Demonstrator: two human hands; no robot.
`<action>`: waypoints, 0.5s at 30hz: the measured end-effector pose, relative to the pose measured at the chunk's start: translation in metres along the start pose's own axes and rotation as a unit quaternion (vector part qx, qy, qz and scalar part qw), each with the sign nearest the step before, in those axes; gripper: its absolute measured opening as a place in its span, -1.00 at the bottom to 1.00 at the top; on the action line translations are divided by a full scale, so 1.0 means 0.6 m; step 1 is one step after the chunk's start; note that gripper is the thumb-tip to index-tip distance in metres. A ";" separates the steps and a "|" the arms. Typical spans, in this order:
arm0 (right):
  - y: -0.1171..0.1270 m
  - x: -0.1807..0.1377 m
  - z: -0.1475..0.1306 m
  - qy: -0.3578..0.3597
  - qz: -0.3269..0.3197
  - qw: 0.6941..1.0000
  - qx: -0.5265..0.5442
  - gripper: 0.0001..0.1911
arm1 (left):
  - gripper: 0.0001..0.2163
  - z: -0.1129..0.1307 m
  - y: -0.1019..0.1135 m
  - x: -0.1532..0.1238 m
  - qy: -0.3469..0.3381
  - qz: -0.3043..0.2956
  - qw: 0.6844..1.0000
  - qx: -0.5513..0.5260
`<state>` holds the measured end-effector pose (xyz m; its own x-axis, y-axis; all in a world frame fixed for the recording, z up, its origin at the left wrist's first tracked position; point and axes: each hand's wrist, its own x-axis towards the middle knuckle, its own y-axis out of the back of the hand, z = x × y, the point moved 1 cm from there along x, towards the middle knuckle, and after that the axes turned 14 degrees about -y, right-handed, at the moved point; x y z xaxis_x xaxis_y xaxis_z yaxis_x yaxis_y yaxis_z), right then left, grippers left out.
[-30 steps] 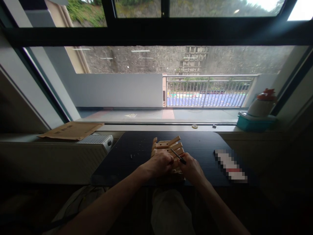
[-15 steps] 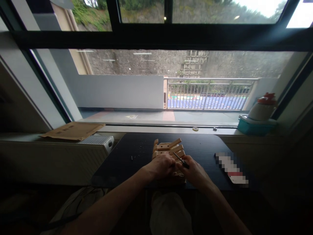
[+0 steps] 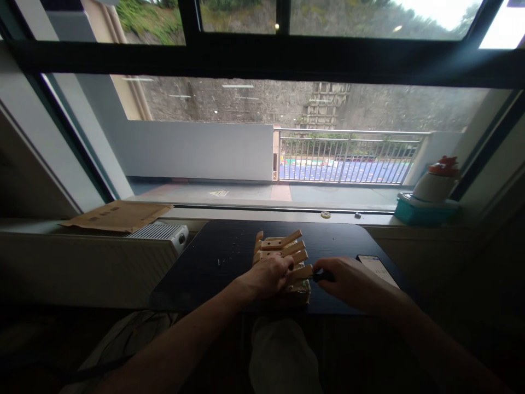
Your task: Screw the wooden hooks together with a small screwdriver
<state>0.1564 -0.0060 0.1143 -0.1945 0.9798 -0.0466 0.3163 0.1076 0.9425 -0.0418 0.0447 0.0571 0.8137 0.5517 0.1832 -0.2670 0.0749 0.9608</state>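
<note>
Several light wooden pieces (image 3: 275, 244), some with dark screw holes, stick out in a row over a box-like base (image 3: 297, 298) on the dark table. My left hand (image 3: 273, 272) is closed at the near end of the row, its fingers on a wooden piece (image 3: 302, 273). My right hand (image 3: 338, 273) grips the black handle of a screwdriver (image 3: 324, 276). The screwdriver lies nearly level and points left at that piece's right end. Whether its tip touches the wood is too small to tell.
On the dark table (image 3: 197, 273), small loose screws (image 3: 219, 262) lie left of the wood, and a phone (image 3: 377, 268) is partly behind my right forearm. Beyond the table is a window sill with a tape roll (image 3: 325, 214) and a teal box (image 3: 424, 210). A heater (image 3: 164, 232) stands left.
My right hand has moved right and turned, swinging the screwdriver from slanting up-left over the wood to lying level at its right side. My left hand stays on the wood.
</note>
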 end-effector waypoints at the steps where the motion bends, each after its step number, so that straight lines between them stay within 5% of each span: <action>1: 0.000 0.006 -0.007 0.007 0.000 1.000 -0.009 -0.76 | -0.84 0.001 0.001 0.000 0.001 0.000 1.000 0.002; 15: 0.014 0.036 -0.063 0.085 0.001 0.995 -0.055 -0.82 | -0.79 0.001 -0.003 0.000 0.008 0.019 1.000 -0.009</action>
<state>0.1200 0.0098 0.1336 -0.3509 0.9364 0.0028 0.2149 0.0777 0.9736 -0.0411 0.0443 0.0555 0.7942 0.5681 0.2157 -0.3065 0.0681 0.9494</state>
